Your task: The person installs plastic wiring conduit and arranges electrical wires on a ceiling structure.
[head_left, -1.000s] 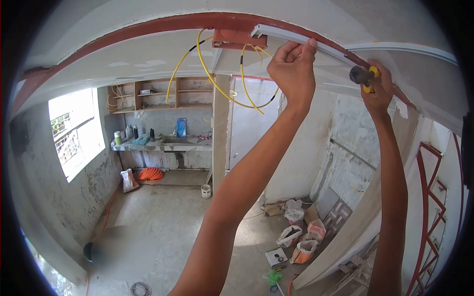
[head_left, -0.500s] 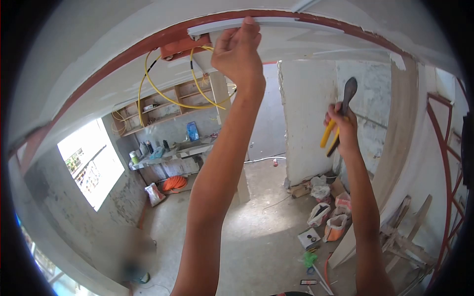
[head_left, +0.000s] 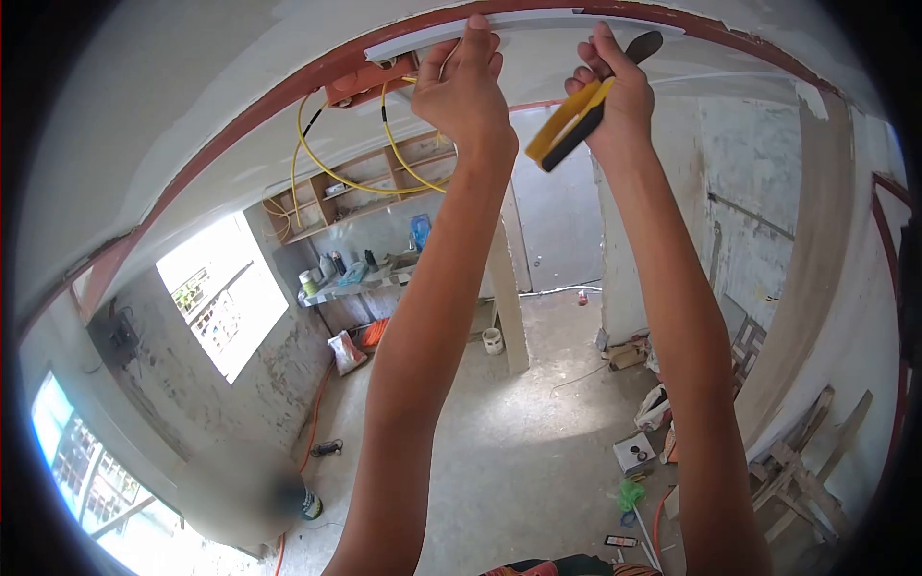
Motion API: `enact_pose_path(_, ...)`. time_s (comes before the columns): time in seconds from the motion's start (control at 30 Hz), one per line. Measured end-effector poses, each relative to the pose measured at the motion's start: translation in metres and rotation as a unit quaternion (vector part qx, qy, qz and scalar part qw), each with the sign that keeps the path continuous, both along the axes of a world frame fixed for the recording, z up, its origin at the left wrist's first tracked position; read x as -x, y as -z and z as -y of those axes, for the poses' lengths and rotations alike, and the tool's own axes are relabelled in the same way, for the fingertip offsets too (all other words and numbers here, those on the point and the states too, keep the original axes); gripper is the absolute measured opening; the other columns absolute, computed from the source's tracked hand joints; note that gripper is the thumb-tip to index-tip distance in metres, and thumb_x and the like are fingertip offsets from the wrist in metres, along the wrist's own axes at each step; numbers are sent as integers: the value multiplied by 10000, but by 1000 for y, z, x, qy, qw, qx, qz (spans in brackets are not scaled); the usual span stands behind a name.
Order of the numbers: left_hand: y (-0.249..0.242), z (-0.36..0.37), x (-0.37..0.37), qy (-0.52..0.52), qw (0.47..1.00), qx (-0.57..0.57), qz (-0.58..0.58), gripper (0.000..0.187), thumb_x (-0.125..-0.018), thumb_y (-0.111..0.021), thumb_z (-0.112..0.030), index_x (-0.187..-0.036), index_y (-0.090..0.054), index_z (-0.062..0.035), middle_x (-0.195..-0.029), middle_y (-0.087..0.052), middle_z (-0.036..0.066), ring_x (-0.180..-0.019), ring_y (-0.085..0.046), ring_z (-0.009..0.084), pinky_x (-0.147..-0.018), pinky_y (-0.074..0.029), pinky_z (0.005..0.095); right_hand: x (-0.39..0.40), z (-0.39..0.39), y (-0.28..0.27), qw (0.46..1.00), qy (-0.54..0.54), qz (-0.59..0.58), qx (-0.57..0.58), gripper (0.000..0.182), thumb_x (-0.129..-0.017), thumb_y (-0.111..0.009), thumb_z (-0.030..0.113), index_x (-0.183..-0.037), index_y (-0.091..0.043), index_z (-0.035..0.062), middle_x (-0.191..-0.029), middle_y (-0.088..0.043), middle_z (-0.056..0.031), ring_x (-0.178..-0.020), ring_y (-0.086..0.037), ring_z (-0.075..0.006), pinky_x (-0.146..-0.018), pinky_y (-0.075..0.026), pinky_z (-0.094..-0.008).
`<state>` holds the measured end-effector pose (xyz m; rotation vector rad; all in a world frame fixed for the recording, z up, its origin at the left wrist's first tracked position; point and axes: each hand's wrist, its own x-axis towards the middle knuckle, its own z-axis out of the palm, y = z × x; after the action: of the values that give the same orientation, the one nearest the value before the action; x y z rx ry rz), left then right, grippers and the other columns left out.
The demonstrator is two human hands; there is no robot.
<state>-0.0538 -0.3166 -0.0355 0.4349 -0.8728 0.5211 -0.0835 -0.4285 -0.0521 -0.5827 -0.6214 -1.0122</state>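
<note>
A long white strip (head_left: 538, 21), which looks like plastic trunking, lies along the red steel beam (head_left: 279, 96) overhead. My left hand (head_left: 466, 91) is closed at its lower edge, thumb pressed on the strip's face and fingers curled below. My right hand (head_left: 619, 96) is raised close to the strip's right part, wrapped round pliers (head_left: 574, 125) with yellow and black handles. Their dark head points up and right. Left of my left hand, an orange-red electrical box (head_left: 360, 82) is fixed under the beam, and yellow cables (head_left: 336, 178) loop down from it.
Far below is a concrete floor (head_left: 480, 461). Wooden shelves (head_left: 336, 192) and a cluttered counter (head_left: 360, 288) line the back wall. Scrap wood (head_left: 797, 480) and bags (head_left: 653, 408) lie at the right. A blurred shape (head_left: 235, 490), perhaps a person, is at lower left.
My right hand has risen and moved left with the pliers, up near the strip. My left hand stays on the strip. The view has shifted a little.
</note>
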Motion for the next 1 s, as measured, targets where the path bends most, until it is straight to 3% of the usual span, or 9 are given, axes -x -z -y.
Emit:
enact_pose_path(0.33,0,-2,1,-24,1000,-9,3,324,-807,-788,-159,-960,-582,39,-880,-702,132,-822,-688,184,-704,-562,283,-9,-23,-15,996,84,7,-34,240,-783,-798,172,-911,-659,23,-799,-623,-55,-675,-537,-134,-631,-484,-291)
enact_pose_path(0.47,-5,0,-15,27,999,3,25,300,-787,-796,-129,-934,-594,38,-824,-696,109,-755,-679,161,-632,-537,256,-26,-5,-26,997,68,-3,-28,241,-793,-788,180,-927,-661,24,-808,-628,-49,-675,-536,-122,-604,-478,-280)
enact_pose_path(0.6,-6,-2,-12,14,1000,19,19,242,-770,-809,-131,-817,-629,25,-738,-683,87,-617,-625,120,-518,-486,231,-26,0,-28,1000,19,6,-5,242,-796,-787,169,-948,-648,43,-851,-593,-46,-658,-498,-127,-567,-444,-280)
enact_pose_path(0.83,-3,-18,-3,-61,998,-32,13,294,-829,-767,-186,-871,-645,78,-718,-678,114,-610,-634,130,-514,-497,237,-4,-28,-26,998,22,-4,-55,236,-809,-765,139,-917,-609,-2,-787,-536,-33,-647,-486,-136,-589,-449,-282)
enact_pose_path(1.0,2,-31,-3,0,1000,22,8,338,-887,-709,-249,-909,-634,79,-730,-673,110,-661,-660,143,-534,-515,238,2,-37,-28,997,47,-23,-54,186,-848,-718,121,-926,-579,26,-836,-535,-39,-644,-472,-129,-579,-434,-294)
